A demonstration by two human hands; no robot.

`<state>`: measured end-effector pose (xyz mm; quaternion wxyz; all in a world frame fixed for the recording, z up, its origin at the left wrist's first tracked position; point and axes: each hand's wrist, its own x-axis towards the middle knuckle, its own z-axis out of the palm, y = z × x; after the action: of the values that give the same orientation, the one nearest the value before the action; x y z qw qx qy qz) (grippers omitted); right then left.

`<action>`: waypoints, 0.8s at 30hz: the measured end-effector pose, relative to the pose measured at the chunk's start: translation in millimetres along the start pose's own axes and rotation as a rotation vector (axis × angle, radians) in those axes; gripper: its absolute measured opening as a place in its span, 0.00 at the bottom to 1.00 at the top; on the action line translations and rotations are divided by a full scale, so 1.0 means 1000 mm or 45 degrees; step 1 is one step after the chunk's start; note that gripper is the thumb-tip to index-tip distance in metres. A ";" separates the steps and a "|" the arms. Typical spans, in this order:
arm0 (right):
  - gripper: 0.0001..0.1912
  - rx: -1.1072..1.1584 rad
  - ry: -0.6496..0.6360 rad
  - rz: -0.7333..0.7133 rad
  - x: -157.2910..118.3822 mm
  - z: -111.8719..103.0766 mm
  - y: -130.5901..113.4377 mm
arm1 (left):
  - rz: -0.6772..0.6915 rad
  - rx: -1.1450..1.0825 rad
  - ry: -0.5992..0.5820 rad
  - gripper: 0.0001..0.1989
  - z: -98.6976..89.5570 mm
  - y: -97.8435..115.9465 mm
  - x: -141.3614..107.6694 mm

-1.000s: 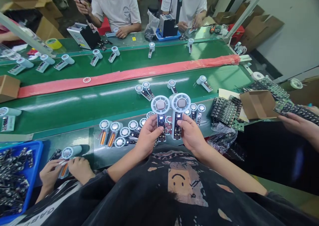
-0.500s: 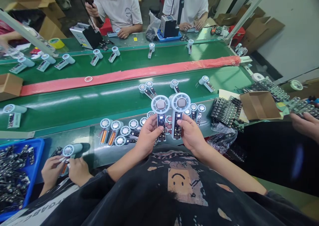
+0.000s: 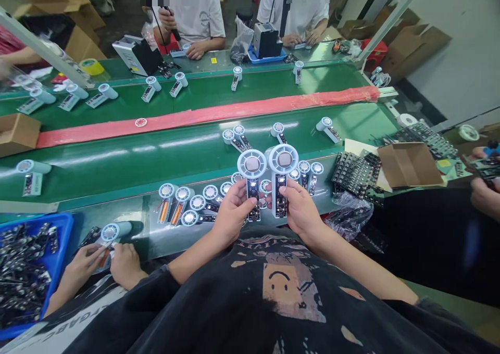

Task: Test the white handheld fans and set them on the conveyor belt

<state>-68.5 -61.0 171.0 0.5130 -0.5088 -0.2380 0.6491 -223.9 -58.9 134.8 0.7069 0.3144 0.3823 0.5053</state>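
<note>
My left hand [image 3: 233, 212] is closed round the handle of a light-blue fan unit [image 3: 252, 164], its thumb on the dark circuit board. Beside it, my right hand [image 3: 302, 208] grips a second fan unit [image 3: 283, 159], thumb also on the board. Both units stand upright with their round heads at the top, close together, and a small light shows on each board. Behind and to the left of my hands, several similar units [image 3: 210, 192] lie on the bench; two at the left show orange parts [image 3: 178, 213] in their handles.
Fan units also lie on the green belt [image 3: 156, 159], beyond which runs a red strip [image 3: 211, 112]. Circuit boards [image 3: 355, 174] and a cardboard box [image 3: 410, 164] are at right. A co-worker's hands [image 3: 125, 265] are at left by a blue bin [image 3: 64, 239]; others work opposite.
My hands keep hold of both fan units, almost unmoved. The person across at left has lowered a tool, and the co-worker's hand at far right has shifted. Units on the near belt appear further right.
</note>
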 end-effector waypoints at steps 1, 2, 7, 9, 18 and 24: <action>0.14 0.003 0.003 0.003 0.000 0.000 0.000 | -0.001 0.002 0.000 0.26 0.000 0.001 -0.001; 0.14 0.009 -0.002 0.008 -0.001 0.000 0.000 | -0.002 0.003 0.002 0.26 0.001 0.001 -0.001; 0.18 0.037 -0.131 -0.011 -0.002 -0.001 0.002 | 0.002 0.007 0.017 0.26 0.003 0.005 -0.004; 0.18 0.030 -0.195 -0.034 -0.003 -0.001 0.002 | 0.008 0.001 0.024 0.27 0.003 0.006 -0.005; 0.19 -0.030 -0.259 -0.032 -0.003 -0.002 -0.001 | 0.026 0.002 0.021 0.22 0.003 0.007 -0.006; 0.21 -0.044 -0.260 -0.044 -0.003 -0.003 0.000 | 0.007 -0.008 0.029 0.22 0.003 0.009 -0.007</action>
<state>-65.9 -64.2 171.4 0.4882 -0.4446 -0.3090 0.6845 -226.9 -62.9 146.0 0.7020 0.3074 0.3879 0.5121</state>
